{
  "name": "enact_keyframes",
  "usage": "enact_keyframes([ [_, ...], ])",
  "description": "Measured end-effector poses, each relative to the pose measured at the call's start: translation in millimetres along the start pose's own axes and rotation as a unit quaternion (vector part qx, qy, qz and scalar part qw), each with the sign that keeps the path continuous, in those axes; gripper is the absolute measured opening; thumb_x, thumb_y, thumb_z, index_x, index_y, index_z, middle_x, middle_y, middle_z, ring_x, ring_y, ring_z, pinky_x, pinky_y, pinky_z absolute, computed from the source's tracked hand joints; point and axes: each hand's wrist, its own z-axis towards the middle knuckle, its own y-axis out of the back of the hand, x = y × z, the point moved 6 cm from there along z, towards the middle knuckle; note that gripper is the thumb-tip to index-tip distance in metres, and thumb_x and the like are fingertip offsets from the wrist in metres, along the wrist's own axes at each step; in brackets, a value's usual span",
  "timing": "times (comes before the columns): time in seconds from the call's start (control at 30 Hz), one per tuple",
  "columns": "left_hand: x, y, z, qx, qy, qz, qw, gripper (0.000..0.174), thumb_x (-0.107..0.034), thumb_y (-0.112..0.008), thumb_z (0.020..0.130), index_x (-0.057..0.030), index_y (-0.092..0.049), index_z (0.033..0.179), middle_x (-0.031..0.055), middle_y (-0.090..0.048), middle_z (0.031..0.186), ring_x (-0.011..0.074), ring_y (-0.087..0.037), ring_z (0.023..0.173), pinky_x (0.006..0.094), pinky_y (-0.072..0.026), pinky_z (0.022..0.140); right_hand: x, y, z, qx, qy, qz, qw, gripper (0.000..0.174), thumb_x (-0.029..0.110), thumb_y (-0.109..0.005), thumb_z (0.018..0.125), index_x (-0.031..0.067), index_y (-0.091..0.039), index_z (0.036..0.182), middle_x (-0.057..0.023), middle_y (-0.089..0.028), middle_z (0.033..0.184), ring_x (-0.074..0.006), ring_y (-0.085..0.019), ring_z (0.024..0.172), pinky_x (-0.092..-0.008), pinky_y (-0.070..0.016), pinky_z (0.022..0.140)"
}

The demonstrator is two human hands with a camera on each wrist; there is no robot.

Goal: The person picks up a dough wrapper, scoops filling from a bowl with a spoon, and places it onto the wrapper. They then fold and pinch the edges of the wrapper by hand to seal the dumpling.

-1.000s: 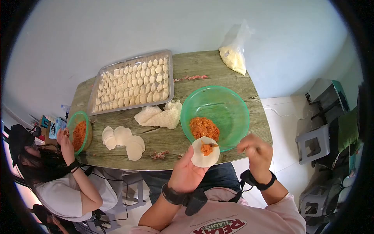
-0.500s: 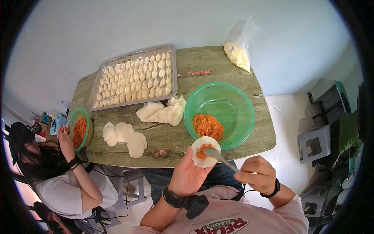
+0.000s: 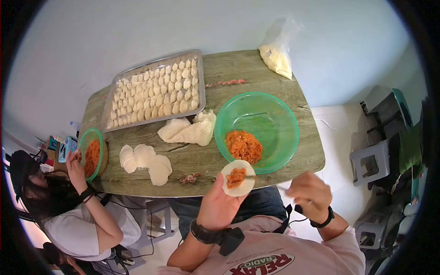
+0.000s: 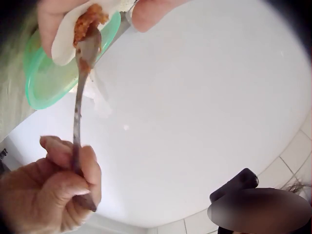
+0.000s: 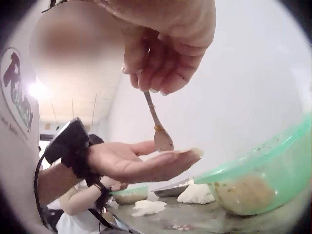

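Observation:
A round white wrapper (image 3: 243,188) with orange-red filling (image 3: 236,178) rests on the fingers of the upturned left hand (image 3: 217,204), just below the green bowl's near edge. My right hand (image 3: 311,195) pinches the handle of a metal spoon (image 4: 78,109), whose bowl touches the filling in the left wrist view. From the side, in the right wrist view, the spoon (image 5: 156,122) points down onto the flat left palm (image 5: 136,163), with the right fingers (image 5: 165,63) curled round its top. More filling (image 3: 244,145) lies in the green bowl (image 3: 279,156).
A tray (image 3: 108,107) of dumplings stands at the back left. Nearer are a crumpled cloth (image 3: 188,132) and loose wrappers (image 3: 159,169). A plastic bag (image 3: 277,59) sits at the back right. On the left, another person (image 3: 82,215) reaches to a smaller bowl (image 3: 87,137).
Against half a second ago, the filling looks more spread over the wrapper. The right hand first moved in with the spoon, then shifted slightly up and right. The left hand keeps holding the wrapper.

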Motion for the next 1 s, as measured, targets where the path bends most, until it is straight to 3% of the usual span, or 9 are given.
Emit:
enact_keyframes([
  [0.03,-1.9,1.4,-1.3,-0.018,-0.012,0.001,1.000,0.051,-0.038,-0.031,0.099,-0.0020,-0.035,0.135,0.0118,-0.043,0.136,0.0271,-0.040,0.127,0.0431,-0.0301,0.108,-1.6,0.7,-0.2,-0.001,-0.003,-0.002,1.000,0.015,0.011,-0.066,0.080,0.0021,-0.066,0.092,-0.0102,-0.061,0.078,-0.0234,-0.059,0.069,-0.0320,-0.0470,0.060],
  [0.1,-3.0,3.0,-3.2,-0.035,-0.023,0.003,0.999,0.050,-0.038,-0.031,0.099,-0.0016,-0.036,0.134,0.0121,-0.043,0.136,0.0276,-0.039,0.128,0.0441,-0.0293,0.108,-21.1,13.3,-3.8,-0.123,-0.105,0.030,0.986,0.013,0.011,-0.062,0.084,0.0011,-0.065,0.093,-0.0099,-0.062,0.079,-0.0192,-0.058,0.067,-0.0292,-0.0452,0.061],
  [0.23,-0.5,12.2,-8.4,-0.069,-0.021,-0.018,0.997,0.049,-0.036,-0.032,0.099,-0.0017,-0.036,0.134,0.0127,-0.043,0.137,0.0280,-0.039,0.129,0.0456,-0.0287,0.109,-65.0,2.8,-11.2,-0.160,-0.270,0.055,0.948,0.016,0.013,-0.060,0.086,-0.0022,-0.064,0.090,-0.0099,-0.060,0.078,-0.0165,-0.057,0.070,-0.0270,-0.0432,0.064],
  [0.37,-1.8,17.0,-14.2,-0.070,-0.031,-0.047,0.996,0.044,-0.029,-0.036,0.099,-0.0019,-0.036,0.133,0.0111,-0.044,0.135,0.0257,-0.040,0.127,0.0424,-0.0306,0.108,-87.9,-9.8,-10.9,-0.115,-0.241,-0.036,0.963,0.011,0.009,-0.060,0.085,0.0001,-0.064,0.091,-0.0109,-0.059,0.075,-0.0201,-0.057,0.070,-0.0286,-0.0428,0.063],
  [0.5,-3.1,20.7,-16.0,-0.100,-0.041,-0.021,0.994,0.044,-0.031,-0.037,0.098,-0.0033,-0.039,0.133,0.0117,-0.045,0.135,0.0269,-0.040,0.128,0.0452,-0.0300,0.108,-90.9,-16.5,-5.7,-0.074,-0.226,-0.078,0.968,0.009,0.008,-0.062,0.083,0.0008,-0.065,0.089,-0.0099,-0.055,0.071,-0.0214,-0.054,0.067,-0.0296,-0.0414,0.062],
  [0.7,0.2,25.7,-15.5,-0.114,-0.040,-0.021,0.992,0.044,-0.030,-0.037,0.099,-0.0031,-0.038,0.134,0.0118,-0.044,0.136,0.0269,-0.040,0.128,0.0455,-0.0300,0.108,-102.1,-13.8,-13.6,-0.073,-0.267,0.053,0.960,0.010,0.008,-0.063,0.082,0.0022,-0.067,0.089,-0.0075,-0.054,0.069,-0.0184,-0.051,0.066,-0.0280,-0.0400,0.061],
  [1.0,4.3,31.6,-14.5,-0.120,-0.036,-0.016,0.992,0.044,-0.029,-0.038,0.098,-0.0028,-0.037,0.134,0.0118,-0.043,0.137,0.0270,-0.039,0.129,0.0456,-0.0294,0.109,-110.6,-18.2,-10.1,-0.024,-0.263,0.067,0.962,0.010,0.009,-0.064,0.082,0.0014,-0.067,0.089,-0.0066,-0.058,0.072,-0.0161,-0.054,0.068,-0.0278,-0.0415,0.064],
])
